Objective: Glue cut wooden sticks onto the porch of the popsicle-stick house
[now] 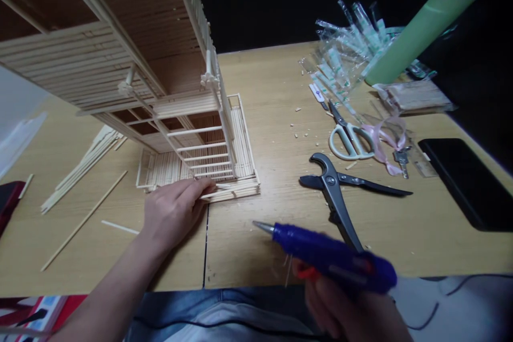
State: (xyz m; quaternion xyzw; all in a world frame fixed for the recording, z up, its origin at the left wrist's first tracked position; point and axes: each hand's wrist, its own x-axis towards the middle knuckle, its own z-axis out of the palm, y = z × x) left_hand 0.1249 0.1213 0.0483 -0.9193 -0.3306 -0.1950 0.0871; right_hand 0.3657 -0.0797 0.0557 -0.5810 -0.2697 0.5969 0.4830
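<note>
A model house built of thin wooden sticks (192,101) stands on the table, with a ladder-like row of rungs at its front. My left hand (172,208) is closed at the front edge of the model's base, thumb and fingertips pinching a thin wooden stick (224,186) there. The fingers' undersides are hidden. In my right hand (336,299) is a blue hot glue gun (328,254) with an orange trigger. Its metal nozzle points left toward the base, apart from it.
Right of the model lie pliers-like cutters (331,181), scissors (348,139), a key (401,157) and a black phone (468,181). Behind are plastic wrappers (344,43) and a green bottle (420,32). Loose sticks (84,168) lie left. A black cable (224,324) crosses my lap.
</note>
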